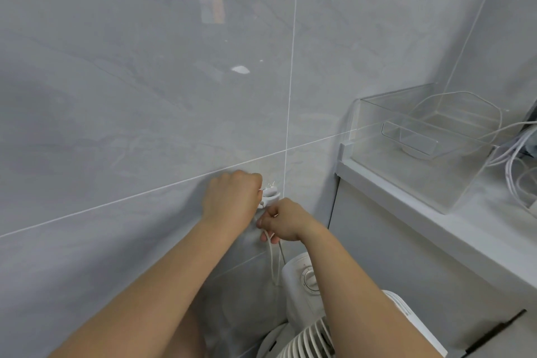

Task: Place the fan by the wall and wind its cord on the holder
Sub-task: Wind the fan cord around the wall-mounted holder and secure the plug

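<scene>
Two hands are working at the white holder [270, 197] on the grey tiled wall [145, 96]. The left hand [232, 197] is curling into a fist just left of the holder, knuckles toward the camera; its fingertips are hidden, so whether it is pinching the cord or only steadying the holder cannot be told. The plug [268, 184] prongs are glinting just beyond its knuckles, at the top of the holder. The right hand [283, 222] is sitting just below and right of the holder, thumb and fingers pinching the white cord [271, 259].

From the right hand the cord is hanging down in a slack loop to the fan [305, 299], which is standing directly beneath the right forearm, close against the wall. Placement looks done; winding is the step in hand, with one loop of slack remaining.

Handling judgement: the cord is looking thin, soft and light, bending freely, so it is likely needing light tension to keep turns from slipping off. Best hold: a pinch close to the holder, feeding short lengths. The holder is appearing small and wall-stuck, so pulling hard outward risks peeling it. The fan looks like light plastic; tugging the cord could tip or drag it.

To the right of both hands, a clear plastic bin [421, 139] is resting on a ledge [406, 200].
</scene>
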`<move>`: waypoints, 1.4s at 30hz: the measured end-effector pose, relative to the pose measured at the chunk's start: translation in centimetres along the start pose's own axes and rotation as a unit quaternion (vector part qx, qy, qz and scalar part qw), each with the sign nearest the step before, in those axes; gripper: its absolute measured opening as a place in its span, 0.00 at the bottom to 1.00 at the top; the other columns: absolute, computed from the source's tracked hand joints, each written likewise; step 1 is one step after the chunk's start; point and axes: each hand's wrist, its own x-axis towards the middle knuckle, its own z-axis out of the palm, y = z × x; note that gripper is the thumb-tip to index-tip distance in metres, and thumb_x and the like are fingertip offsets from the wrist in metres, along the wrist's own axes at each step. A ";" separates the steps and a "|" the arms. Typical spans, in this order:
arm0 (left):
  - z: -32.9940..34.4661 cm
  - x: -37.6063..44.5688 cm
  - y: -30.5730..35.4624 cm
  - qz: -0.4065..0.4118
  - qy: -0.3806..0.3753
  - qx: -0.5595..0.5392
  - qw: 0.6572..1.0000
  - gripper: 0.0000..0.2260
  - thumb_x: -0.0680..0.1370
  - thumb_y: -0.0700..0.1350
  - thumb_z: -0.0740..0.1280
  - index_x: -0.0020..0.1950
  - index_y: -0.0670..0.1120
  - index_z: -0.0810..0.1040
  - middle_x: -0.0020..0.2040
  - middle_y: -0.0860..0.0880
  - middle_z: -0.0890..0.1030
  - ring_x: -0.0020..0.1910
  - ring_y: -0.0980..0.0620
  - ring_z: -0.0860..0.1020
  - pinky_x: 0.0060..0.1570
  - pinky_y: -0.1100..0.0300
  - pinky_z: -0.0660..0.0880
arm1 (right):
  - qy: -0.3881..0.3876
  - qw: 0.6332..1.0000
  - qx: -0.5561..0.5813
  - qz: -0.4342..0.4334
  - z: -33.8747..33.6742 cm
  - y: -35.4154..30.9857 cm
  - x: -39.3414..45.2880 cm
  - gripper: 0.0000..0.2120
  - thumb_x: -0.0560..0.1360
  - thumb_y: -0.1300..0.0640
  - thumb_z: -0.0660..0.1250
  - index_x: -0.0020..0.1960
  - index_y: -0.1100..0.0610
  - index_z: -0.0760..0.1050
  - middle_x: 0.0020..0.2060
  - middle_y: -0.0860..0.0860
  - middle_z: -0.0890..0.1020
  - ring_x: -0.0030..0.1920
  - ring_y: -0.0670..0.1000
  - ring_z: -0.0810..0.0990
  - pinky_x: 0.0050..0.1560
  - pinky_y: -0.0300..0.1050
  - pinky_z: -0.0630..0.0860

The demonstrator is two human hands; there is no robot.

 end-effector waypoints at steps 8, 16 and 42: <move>-0.4 1.2 0.8 0.057 -0.049 0.133 0.988 0.08 0.81 0.51 0.65 0.51 0.50 0.82 0.49 0.48 0.84 0.49 0.44 0.82 0.40 0.57 0.66 | 0.008 1.000 -0.009 0.011 -0.3 0.0 0.1 0.11 0.76 0.53 0.69 0.43 0.56 0.87 0.44 0.53 0.89 0.41 0.50 0.81 0.56 0.48 0.80; 0.0 1.3 0.8 0.068 -0.044 0.126 0.989 0.09 0.78 0.48 0.67 0.40 0.52 0.70 0.44 0.48 0.83 0.45 0.44 0.82 0.36 0.57 0.65 | -0.008 1.000 -0.008 0.028 -0.4 0.0 -0.6 0.10 0.77 0.58 0.69 0.53 0.59 0.86 0.51 0.53 0.88 0.56 0.53 0.84 0.63 0.51 0.78; 2.3 -0.5 -0.3 0.017 -0.018 0.033 0.999 0.03 0.79 0.44 0.66 0.50 0.47 0.78 0.44 0.42 0.84 0.43 0.36 0.82 0.35 0.53 0.64 | 0.258 0.962 0.037 0.080 -2.7 0.5 0.5 0.12 0.79 0.45 0.67 0.42 0.52 0.75 0.41 0.50 0.82 0.49 0.57 0.80 0.56 0.51 0.77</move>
